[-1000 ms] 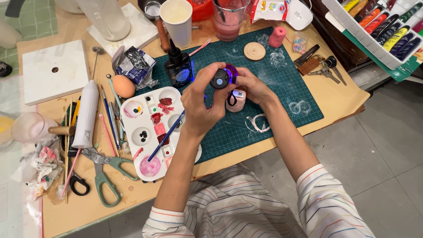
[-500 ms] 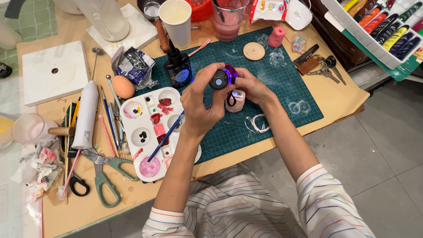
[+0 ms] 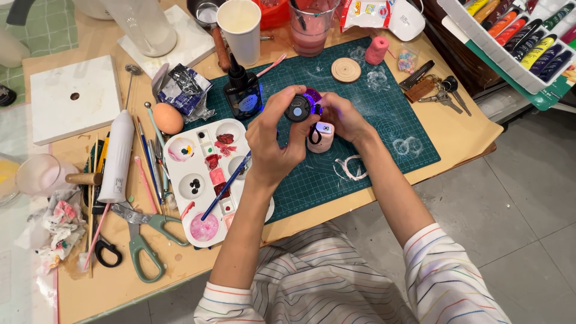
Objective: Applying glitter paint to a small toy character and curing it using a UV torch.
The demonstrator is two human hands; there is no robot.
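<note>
- Far left on the desk (image 3: 420,129), scissors (image 3: 141,237) and the paint palette (image 3: 207,180) with its blue brush (image 3: 227,186) lie idle.
- Left hand (image 3: 276,141): fingers wrapped round a small black lamp (image 3: 298,110) glowing violet, held above the green mat (image 3: 360,120).
- Right hand (image 3: 342,117) cups the light's far side; whether those fingers grip anything, I cannot tell.
- Looks like curing: steadiness is what counts next.

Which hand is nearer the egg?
Left. The left hand is over the green mat's left part, beside the paint palette next to the egg; the right hand is further right, beyond the small black lamp.
</note>
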